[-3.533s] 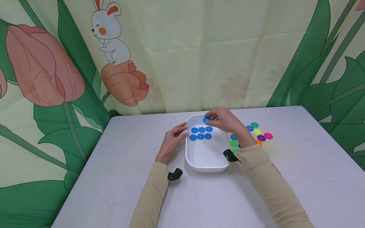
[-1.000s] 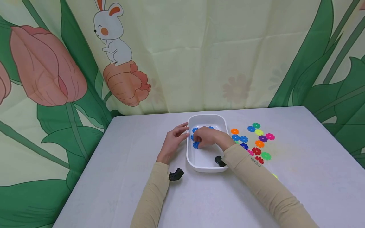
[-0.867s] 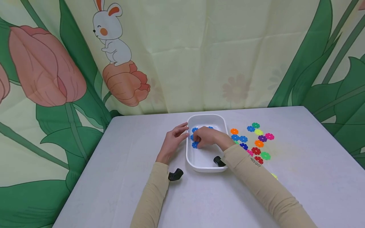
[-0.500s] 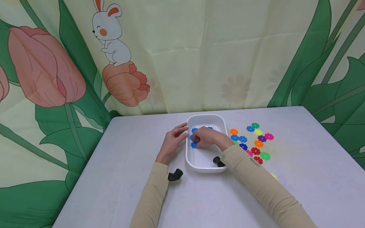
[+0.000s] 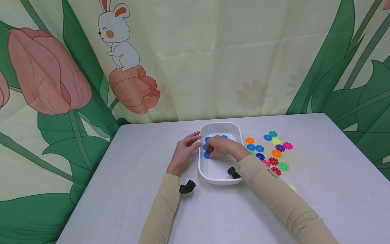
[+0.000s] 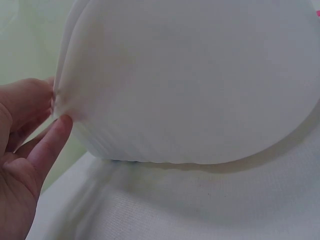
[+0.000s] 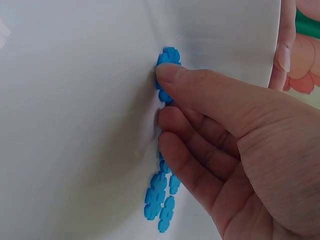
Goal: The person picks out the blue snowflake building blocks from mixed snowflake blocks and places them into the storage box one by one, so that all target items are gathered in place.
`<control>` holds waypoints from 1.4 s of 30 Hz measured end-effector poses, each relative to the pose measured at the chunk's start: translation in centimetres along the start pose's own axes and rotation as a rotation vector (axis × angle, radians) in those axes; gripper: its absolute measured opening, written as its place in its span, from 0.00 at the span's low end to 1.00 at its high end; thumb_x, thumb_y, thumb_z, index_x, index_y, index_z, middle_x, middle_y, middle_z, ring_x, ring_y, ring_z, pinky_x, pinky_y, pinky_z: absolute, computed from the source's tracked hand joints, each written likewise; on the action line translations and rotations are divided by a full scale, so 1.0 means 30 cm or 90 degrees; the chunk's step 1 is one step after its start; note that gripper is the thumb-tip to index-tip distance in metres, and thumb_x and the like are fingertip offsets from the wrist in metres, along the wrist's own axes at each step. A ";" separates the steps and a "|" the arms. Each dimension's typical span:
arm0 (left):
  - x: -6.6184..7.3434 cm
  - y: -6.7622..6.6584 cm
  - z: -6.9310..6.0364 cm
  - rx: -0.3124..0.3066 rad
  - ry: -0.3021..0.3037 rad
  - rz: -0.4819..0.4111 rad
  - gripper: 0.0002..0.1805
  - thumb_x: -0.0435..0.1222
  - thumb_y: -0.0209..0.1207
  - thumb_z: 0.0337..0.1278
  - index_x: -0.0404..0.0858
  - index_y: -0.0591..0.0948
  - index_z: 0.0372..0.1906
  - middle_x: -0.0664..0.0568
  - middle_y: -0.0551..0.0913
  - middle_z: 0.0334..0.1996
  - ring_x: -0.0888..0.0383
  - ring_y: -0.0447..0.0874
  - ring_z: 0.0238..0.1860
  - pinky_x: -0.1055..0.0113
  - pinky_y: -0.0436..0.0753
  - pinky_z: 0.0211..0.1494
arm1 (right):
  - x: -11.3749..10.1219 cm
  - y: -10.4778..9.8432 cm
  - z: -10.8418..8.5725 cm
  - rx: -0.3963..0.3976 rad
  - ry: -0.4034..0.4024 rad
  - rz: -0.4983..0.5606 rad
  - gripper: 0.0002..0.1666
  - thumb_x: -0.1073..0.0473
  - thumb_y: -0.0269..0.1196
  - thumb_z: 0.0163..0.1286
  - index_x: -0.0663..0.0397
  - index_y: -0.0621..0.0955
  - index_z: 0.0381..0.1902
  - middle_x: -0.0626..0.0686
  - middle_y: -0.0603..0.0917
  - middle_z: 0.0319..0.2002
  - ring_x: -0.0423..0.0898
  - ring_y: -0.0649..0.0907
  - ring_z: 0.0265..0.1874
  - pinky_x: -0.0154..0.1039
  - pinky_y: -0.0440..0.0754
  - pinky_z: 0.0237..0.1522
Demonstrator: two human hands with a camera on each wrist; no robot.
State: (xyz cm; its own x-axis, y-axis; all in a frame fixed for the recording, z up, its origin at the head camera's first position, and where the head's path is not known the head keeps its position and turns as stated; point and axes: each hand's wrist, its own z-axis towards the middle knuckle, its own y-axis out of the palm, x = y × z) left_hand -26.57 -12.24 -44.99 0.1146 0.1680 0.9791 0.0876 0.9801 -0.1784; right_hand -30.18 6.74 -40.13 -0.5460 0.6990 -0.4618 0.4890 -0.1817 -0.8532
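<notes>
My right hand (image 5: 221, 146) reaches into the white tray (image 5: 220, 181). In the right wrist view its thumb (image 7: 172, 74) and curled fingers pinch a flower-shaped blue plastic disc (image 7: 169, 54) low against the tray's inside. That blue disc (image 5: 206, 155) shows at the front left of the discs in the head view. More blue discs (image 5: 208, 139) lie behind it, partly covered by the right hand. My left hand (image 5: 184, 149) rests its fingertips on the outside of the tray's left wall. Its thumb (image 6: 56, 137) touches that wall in the left wrist view.
Right of the tray, several loose discs lie scattered on the white table (image 5: 320, 189), among them an orange disc (image 5: 250, 140), a pink disc (image 5: 287, 145) and a red disc (image 5: 273, 161). A printed curtain (image 5: 195, 67) hangs behind the table.
From over the tray's back, my right hand has brought a blue disc forward and left to the front of the two rows. During the last second both hands stay nearly still.
</notes>
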 end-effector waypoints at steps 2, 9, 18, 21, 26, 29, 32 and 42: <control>0.001 0.000 0.000 0.001 -0.001 0.002 0.18 0.39 0.64 0.62 0.40 0.83 0.55 0.67 0.75 0.62 0.62 0.69 0.67 0.61 0.67 0.70 | 0.001 0.001 0.001 0.000 -0.002 0.001 0.14 0.62 0.70 0.61 0.58 0.82 0.45 0.49 0.83 0.36 0.44 0.79 0.37 0.37 0.81 0.50; 0.004 0.001 0.000 0.005 -0.006 0.007 0.18 0.39 0.64 0.62 0.39 0.83 0.56 0.67 0.75 0.63 0.61 0.68 0.67 0.61 0.68 0.70 | 0.001 -0.002 -0.003 0.002 -0.005 0.011 0.15 0.62 0.70 0.61 0.58 0.82 0.45 0.49 0.83 0.36 0.44 0.79 0.37 0.38 0.81 0.50; 0.000 0.002 0.003 0.005 0.011 -0.009 0.17 0.39 0.66 0.60 0.41 0.84 0.53 0.63 0.76 0.63 0.60 0.71 0.66 0.61 0.68 0.70 | -0.015 -0.033 -0.015 0.027 -0.036 -0.006 0.13 0.64 0.69 0.62 0.61 0.83 0.44 0.49 0.83 0.35 0.45 0.79 0.36 0.38 0.81 0.49; 0.001 0.002 0.004 0.007 0.008 -0.005 0.17 0.41 0.66 0.59 0.43 0.85 0.53 0.64 0.76 0.62 0.60 0.71 0.66 0.62 0.69 0.69 | -0.022 -0.046 -0.020 0.045 -0.051 -0.019 0.13 0.63 0.69 0.62 0.61 0.83 0.44 0.50 0.84 0.35 0.45 0.79 0.36 0.38 0.81 0.49; 0.004 0.002 0.000 0.014 -0.016 0.017 0.16 0.44 0.66 0.59 0.48 0.85 0.52 0.68 0.75 0.62 0.62 0.69 0.67 0.62 0.69 0.69 | -0.038 -0.076 -0.041 0.076 -0.027 0.003 0.16 0.61 0.69 0.63 0.60 0.83 0.48 0.51 0.84 0.38 0.47 0.80 0.39 0.38 0.83 0.48; 0.006 0.004 -0.002 0.015 -0.021 0.020 0.16 0.43 0.65 0.60 0.47 0.85 0.53 0.68 0.75 0.62 0.61 0.69 0.67 0.60 0.69 0.69 | -0.047 -0.105 -0.066 0.105 -0.021 0.024 0.18 0.60 0.69 0.63 0.59 0.83 0.50 0.52 0.84 0.40 0.48 0.81 0.40 0.39 0.83 0.47; 0.007 0.006 -0.003 0.016 -0.024 0.018 0.17 0.42 0.65 0.61 0.44 0.84 0.55 0.67 0.75 0.62 0.60 0.68 0.68 0.60 0.69 0.69 | -0.052 -0.140 -0.102 0.137 -0.022 0.041 0.19 0.59 0.69 0.64 0.60 0.82 0.51 0.53 0.84 0.42 0.48 0.81 0.41 0.41 0.84 0.47; 0.007 0.012 0.001 0.027 -0.041 0.018 0.18 0.40 0.65 0.61 0.43 0.83 0.55 0.69 0.74 0.62 0.60 0.69 0.67 0.58 0.69 0.69 | 0.008 -0.242 -0.272 0.267 0.041 0.100 0.23 0.58 0.66 0.67 0.61 0.79 0.58 0.59 0.82 0.50 0.55 0.81 0.49 0.48 0.84 0.48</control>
State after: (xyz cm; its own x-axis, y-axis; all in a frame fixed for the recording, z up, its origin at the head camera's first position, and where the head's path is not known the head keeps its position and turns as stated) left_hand -26.53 -11.85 -44.83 0.0518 0.2002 0.9784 0.0430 0.9783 -0.2025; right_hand -28.30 13.88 -32.08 -0.4371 0.6803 -0.5883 0.2375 -0.5436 -0.8050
